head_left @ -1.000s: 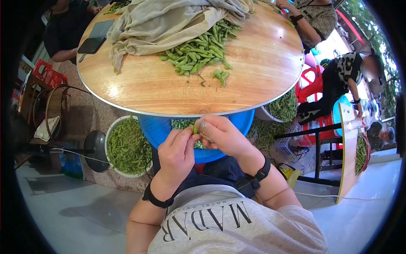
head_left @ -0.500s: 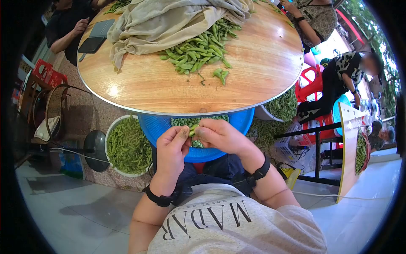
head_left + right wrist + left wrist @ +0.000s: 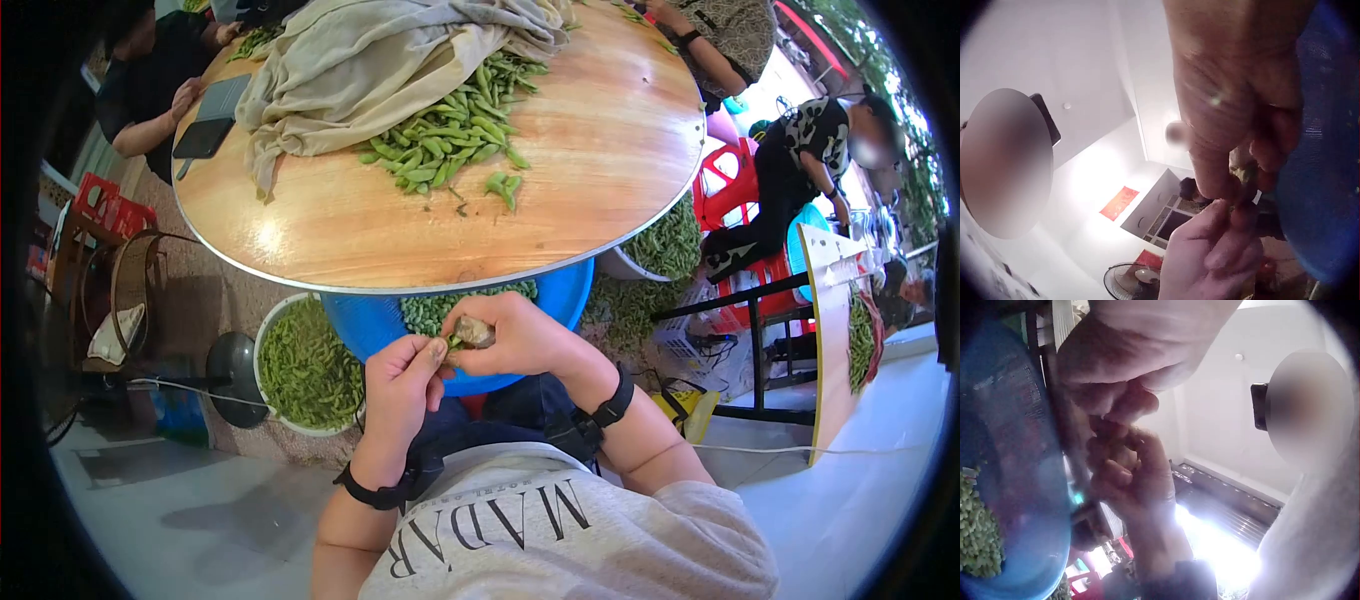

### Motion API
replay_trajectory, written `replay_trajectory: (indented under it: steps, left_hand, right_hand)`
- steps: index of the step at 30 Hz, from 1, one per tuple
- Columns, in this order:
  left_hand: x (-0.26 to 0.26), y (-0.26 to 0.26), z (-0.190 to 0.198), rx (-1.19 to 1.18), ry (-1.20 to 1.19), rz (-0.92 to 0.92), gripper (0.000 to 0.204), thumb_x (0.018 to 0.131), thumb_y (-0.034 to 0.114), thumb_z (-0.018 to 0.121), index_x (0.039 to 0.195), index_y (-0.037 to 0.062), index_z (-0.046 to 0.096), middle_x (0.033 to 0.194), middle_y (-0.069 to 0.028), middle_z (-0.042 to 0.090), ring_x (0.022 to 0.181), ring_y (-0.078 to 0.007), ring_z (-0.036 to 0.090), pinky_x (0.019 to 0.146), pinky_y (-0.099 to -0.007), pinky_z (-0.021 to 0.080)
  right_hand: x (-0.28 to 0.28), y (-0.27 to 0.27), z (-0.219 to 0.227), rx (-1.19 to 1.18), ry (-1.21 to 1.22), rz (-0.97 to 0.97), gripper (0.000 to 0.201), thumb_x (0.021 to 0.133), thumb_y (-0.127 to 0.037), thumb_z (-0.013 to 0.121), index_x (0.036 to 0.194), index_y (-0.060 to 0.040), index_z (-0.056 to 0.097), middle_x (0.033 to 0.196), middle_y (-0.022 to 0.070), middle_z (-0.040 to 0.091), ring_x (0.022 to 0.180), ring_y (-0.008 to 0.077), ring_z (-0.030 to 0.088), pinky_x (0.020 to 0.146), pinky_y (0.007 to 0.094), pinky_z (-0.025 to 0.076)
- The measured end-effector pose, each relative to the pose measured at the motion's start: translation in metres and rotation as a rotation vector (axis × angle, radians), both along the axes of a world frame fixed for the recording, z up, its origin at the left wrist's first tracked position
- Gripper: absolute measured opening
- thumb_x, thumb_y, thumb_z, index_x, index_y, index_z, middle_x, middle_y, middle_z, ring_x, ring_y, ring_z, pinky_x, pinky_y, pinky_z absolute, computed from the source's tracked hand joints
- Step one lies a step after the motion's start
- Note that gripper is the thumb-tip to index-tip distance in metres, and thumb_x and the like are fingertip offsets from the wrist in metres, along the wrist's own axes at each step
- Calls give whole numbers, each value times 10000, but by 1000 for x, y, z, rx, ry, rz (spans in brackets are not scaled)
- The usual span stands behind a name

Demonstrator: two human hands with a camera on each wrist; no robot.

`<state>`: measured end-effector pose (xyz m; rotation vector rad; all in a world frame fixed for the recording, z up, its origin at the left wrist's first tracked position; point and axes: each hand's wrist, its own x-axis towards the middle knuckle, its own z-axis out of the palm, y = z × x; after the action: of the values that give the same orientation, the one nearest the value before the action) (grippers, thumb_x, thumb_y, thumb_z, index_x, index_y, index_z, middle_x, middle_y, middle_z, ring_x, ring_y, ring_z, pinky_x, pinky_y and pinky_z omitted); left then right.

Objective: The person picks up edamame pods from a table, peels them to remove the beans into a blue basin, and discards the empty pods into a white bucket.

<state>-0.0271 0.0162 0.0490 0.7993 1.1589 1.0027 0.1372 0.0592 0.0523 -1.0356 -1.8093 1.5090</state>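
Both hands meet above the blue basin, below the table's near edge. Thumb and fingers of the left hand pinch one end of a green pod. The right hand grips the pod's other side, its fingers curled round it. Shelled green beans lie in the basin, and in the left wrist view beans show at its left. In the right wrist view the pod shows between the fingers of the right hand, with the left hand touching below.
A round wooden table holds a pod pile, a cloth and a phone. A white tub of pods stands left of the basin. More pods are at the right. Other people are around the table.
The head view has shifted slightly, so the table sits lower. The hands stay together at the pod; the right hand has turned, showing a pale patch by its thumb.
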Motion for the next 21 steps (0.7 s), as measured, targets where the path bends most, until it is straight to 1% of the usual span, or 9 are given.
replay_trajectory:
  steps: [4,5,8,9,12,15,18,20,21]
  left_hand:
    - [2,1,-3,1,55,-38,163,842,98,523,750,-22,583,575,-68,557,365,-66,435,335,-183,315]
    - [3,2,-4,31,123,-61,157,843,92,520,756,-23,583,577,-63,555,371,-65,439,340,-185,321]
    - [9,4,-7,105,297,-106,138,844,73,512,776,-23,584,585,-48,552,387,-61,447,350,-189,332]
    - [10,5,-8,118,333,-105,131,844,67,510,782,-22,584,589,-43,552,390,-60,445,352,-190,333]
    - [8,7,-15,156,382,-125,103,834,62,520,815,-8,593,602,-26,555,440,-42,448,380,-180,330]
    - [3,9,-26,202,385,-130,91,823,68,542,838,0,601,610,-17,557,482,-30,453,410,-171,332]
    - [-8,10,-31,184,413,-90,92,802,61,573,865,2,608,637,-6,566,520,-29,465,441,-165,343]
    - [-24,10,-39,152,411,-23,106,786,47,592,879,0,609,666,-5,577,543,-32,477,457,-164,353]
    - [-33,11,-42,152,426,60,120,770,30,609,883,-8,607,709,-12,592,580,-37,496,493,-162,372]
  right_hand:
    - [-3,-2,0,81,-125,-28,185,676,-111,625,819,-2,582,632,76,584,577,84,507,533,245,434]
    - [-4,-2,0,128,-208,-16,190,664,-114,603,816,1,588,607,114,573,543,133,529,524,270,440]
    - [-4,2,-7,190,-286,-67,191,658,-112,589,812,1,592,605,134,573,529,185,550,524,293,447]
    - [-3,3,-10,181,-213,-104,188,654,-112,590,808,-3,598,607,148,578,532,221,568,524,307,453]
    - [0,4,-16,178,-216,-147,188,652,-112,592,810,-9,605,621,157,584,548,228,578,531,309,457]
    - [1,5,-28,160,-180,-182,185,656,-113,586,809,-13,610,625,170,585,566,260,585,544,318,460]
    - [1,3,-38,211,-265,-225,186,666,-111,582,826,-20,611,651,167,582,596,293,581,562,344,463]
    - [0,-2,-47,368,-422,-241,190,676,-105,578,845,-26,611,675,166,579,624,316,575,579,364,464]
    - [0,-2,-48,449,-501,-248,192,680,-103,576,854,-29,611,687,166,577,638,327,572,587,375,464]
